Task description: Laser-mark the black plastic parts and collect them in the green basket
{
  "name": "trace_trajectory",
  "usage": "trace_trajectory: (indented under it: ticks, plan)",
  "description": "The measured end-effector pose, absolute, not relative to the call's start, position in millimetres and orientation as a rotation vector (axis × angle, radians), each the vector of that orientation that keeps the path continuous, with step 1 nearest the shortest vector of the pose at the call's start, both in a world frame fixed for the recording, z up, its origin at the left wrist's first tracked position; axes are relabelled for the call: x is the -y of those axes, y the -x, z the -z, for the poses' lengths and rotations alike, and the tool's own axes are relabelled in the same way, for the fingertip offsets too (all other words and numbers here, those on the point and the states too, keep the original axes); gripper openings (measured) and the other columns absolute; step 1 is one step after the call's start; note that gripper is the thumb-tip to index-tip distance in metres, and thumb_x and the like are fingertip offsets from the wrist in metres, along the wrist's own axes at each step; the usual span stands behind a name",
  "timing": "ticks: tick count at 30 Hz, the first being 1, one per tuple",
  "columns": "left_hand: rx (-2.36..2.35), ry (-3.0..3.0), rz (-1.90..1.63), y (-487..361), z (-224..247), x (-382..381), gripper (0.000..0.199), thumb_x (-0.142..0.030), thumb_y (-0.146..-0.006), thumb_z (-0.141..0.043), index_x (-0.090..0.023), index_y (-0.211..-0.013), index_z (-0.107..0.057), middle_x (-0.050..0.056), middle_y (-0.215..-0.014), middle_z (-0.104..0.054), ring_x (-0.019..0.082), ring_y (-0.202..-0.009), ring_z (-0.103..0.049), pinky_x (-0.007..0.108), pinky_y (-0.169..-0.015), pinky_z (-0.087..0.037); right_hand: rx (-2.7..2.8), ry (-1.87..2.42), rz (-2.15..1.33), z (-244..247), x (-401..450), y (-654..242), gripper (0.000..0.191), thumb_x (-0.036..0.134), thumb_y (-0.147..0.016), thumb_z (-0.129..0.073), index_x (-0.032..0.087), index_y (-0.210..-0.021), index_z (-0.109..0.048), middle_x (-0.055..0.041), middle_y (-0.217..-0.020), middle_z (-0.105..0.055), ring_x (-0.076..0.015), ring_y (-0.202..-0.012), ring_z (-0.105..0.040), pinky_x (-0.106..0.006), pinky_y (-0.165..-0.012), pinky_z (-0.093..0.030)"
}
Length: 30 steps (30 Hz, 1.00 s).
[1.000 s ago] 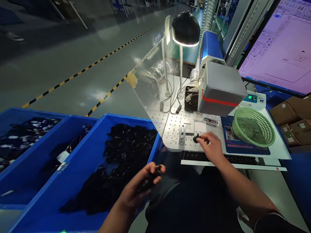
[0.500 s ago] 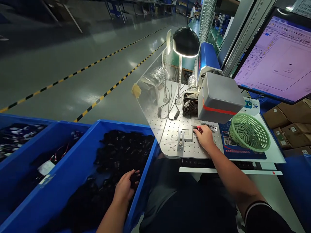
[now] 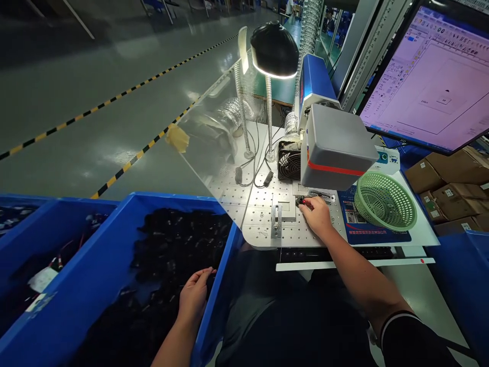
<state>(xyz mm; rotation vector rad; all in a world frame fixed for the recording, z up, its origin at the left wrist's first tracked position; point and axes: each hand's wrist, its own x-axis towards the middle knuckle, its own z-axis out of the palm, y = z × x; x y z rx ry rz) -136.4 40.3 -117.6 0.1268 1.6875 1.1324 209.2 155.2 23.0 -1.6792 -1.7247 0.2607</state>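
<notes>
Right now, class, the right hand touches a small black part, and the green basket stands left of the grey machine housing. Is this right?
Not quite: in the head view, the green basket stands right of the grey machine housing. The right hand does touch a small black part.

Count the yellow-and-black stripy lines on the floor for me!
2. The far stripy line crosses the floor farther back. The near stripy line runs closer, coming out from behind the blue bins. More could be hidden behind the bins.
</notes>
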Motion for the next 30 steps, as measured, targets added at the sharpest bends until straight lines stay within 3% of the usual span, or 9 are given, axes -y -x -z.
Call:
trace_trajectory:
  ticks: [22,30]
  plan:
    - [-1.767,-0.210,-1.113,135,112,-41,0.010,-0.021,-0.066,-0.071,-0.017,-0.076,-0.070,0.001,-0.077,-0.070,0.016,-0.074,-0.063,0.031,-0.081,-0.051,1.690,1.722,-0.250,-24,-153,-204,0.017,0.027,-0.084,-0.068,0.021,-0.099,-0.073,-0.0059,-0.094,-0.067,-0.0228,-0.091,-0.059,-0.036,-0.084,-0.048]
    - [-1.744,-0.176,-1.099,135,111,-40,0.017,-0.010,-0.065,-0.068,-0.019,-0.080,-0.068,0.000,-0.071,-0.069,0.013,-0.063,-0.061,0.025,-0.065,-0.052,1.605,1.746,-0.315,-27,-116,-214,0.029,0.031,-0.082,-0.066,0.019,-0.108,-0.067,-0.0072,-0.097,-0.066,-0.0225,-0.088,-0.061,-0.038,-0.082,-0.051]
